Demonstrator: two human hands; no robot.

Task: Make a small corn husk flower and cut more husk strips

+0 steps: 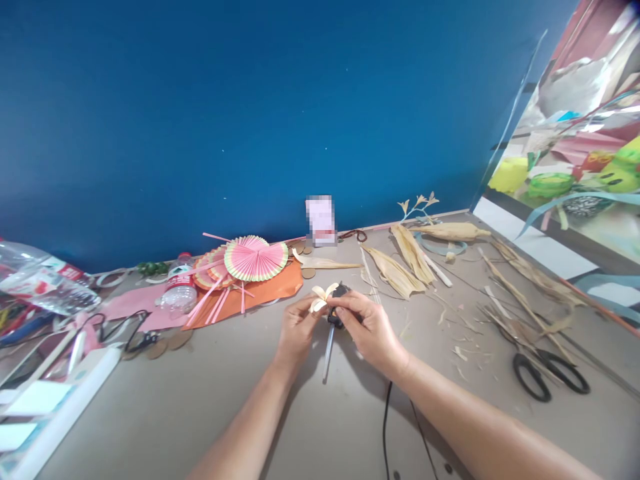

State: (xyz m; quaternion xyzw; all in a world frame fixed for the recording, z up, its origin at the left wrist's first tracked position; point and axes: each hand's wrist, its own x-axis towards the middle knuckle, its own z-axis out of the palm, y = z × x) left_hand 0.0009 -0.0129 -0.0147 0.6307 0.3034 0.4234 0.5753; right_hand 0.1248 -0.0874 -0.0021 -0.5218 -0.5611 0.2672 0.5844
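Note:
My left hand (296,328) pinches a small cream flower made of husk petals (321,298) at the middle of the table (210,407). My right hand (367,327) is closed round a black glue gun (336,308), its nozzle right beside the flower; a clear glue stick (328,352) pokes out of its back toward me and a black cord (386,420) trails along the table under my right arm. Both hands touch at the flower.
Dried corn husks (400,270) and strips lie to the right, with black-handled scissors (547,373). Pink paper fans (253,258) on orange paper and a plastic bottle (179,288) sit at the left. Clutter and a white box edge (60,400) fill the far left. Blue wall behind.

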